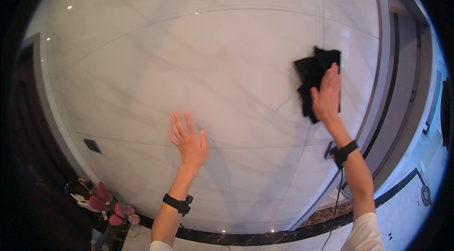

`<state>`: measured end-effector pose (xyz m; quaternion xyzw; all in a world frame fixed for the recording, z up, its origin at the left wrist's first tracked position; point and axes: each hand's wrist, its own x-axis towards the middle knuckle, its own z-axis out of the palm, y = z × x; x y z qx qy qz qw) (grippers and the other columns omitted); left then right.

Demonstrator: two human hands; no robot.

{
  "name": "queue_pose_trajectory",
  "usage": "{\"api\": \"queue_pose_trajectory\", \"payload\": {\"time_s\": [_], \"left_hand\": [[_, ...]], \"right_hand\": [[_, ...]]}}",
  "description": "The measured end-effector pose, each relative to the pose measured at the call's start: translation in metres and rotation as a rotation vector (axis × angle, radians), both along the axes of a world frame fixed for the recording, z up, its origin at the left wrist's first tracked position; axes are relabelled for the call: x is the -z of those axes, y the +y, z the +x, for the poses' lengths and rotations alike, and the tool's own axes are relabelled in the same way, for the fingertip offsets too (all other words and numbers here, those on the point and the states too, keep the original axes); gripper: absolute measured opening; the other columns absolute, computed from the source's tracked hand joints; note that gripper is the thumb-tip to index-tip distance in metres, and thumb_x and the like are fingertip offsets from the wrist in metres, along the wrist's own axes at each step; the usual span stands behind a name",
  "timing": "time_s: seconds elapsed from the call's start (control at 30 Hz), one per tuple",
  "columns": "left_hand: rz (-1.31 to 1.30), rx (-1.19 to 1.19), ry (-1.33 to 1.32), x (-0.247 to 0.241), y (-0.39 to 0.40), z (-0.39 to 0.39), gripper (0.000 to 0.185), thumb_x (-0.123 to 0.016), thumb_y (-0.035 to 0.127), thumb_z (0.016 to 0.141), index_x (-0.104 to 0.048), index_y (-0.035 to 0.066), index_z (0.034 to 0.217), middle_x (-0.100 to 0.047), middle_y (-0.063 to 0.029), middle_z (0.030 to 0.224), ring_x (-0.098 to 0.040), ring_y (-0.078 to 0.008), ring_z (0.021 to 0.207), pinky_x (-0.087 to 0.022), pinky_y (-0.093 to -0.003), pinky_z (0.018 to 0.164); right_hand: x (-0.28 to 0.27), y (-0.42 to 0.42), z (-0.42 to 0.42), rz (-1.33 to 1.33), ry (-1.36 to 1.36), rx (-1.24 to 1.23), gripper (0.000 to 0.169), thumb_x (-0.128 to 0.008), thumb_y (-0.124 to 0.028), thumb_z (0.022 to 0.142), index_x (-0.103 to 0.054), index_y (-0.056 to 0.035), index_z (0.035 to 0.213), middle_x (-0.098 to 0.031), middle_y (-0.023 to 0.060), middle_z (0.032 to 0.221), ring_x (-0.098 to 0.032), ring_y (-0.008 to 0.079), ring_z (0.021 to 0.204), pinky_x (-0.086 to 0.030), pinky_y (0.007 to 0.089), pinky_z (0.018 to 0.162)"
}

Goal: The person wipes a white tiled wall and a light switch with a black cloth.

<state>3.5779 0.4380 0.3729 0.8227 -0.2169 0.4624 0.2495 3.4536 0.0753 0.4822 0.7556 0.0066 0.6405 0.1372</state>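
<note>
A black cloth [312, 73] lies bunched against a glossy, marble-look wall panel [227, 66] on the right side of the view. My right hand [327, 95] rests flat on this cloth, its fingers pointing up and the thumb a little apart. Lower and nearer the middle, my left hand [188, 141] is spread in front of the same wall, with nothing in it; whether its palm touches the surface I cannot tell. Each wrist wears a black strap with a small device, and a thin cable hangs from the right one.
A grey door frame [379, 73] borders the wall on the right, with a switch plate [329, 150] behind my right wrist. At lower left are a dark plate [93, 146], pink artificial flowers [97, 201] and a dark doorway. Black marble edging [220, 238] runs along the floor.
</note>
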Motion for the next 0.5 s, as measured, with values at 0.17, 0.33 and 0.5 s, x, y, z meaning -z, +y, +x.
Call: {"api": "queue_pose_trajectory", "payload": {"time_s": [0.17, 0.33, 0.5], "left_hand": [[0.023, -0.104, 0.198, -0.007, 0.043, 0.023, 0.068, -0.049, 0.025, 0.089, -0.013, 0.008, 0.146, -0.001, -0.0261, 0.148, -0.005, -0.0432, 0.136, -0.011, -0.0585, 0.105], [0.086, 0.0, 0.275, -0.007, 0.046, 0.034, 0.069, -0.052, 0.029, 0.089, -0.016, 0.013, 0.146, -0.003, -0.0286, 0.147, -0.007, -0.0463, 0.135, -0.015, -0.0572, 0.105], [0.104, 0.119, 0.334, -0.026, 0.056, 0.014, 0.074, -0.059, 0.021, 0.084, -0.019, 0.01, 0.144, -0.006, -0.0301, 0.146, -0.009, -0.0475, 0.134, -0.017, -0.0552, 0.105]], "right_hand": [[-0.059, -0.025, 0.008, 0.109, -0.24, 0.146, 0.07, -0.05, -0.018, 0.086, -0.014, 0.0063, 0.141, -0.014, 0.0231, 0.148, -0.016, 0.0376, 0.137, -0.014, 0.047, 0.11], [-0.093, 0.038, 0.055, 0.328, -0.418, 0.221, 0.072, -0.053, -0.018, 0.08, -0.021, -0.0042, 0.143, -0.018, 0.02, 0.148, -0.017, 0.0366, 0.137, -0.013, 0.0465, 0.111], [-0.133, 0.216, 0.127, 0.064, -0.169, -0.131, 0.062, -0.056, -0.021, 0.075, -0.04, -0.0078, 0.133, -0.033, 0.0159, 0.142, -0.026, 0.0344, 0.133, -0.019, 0.0467, 0.11]]}}
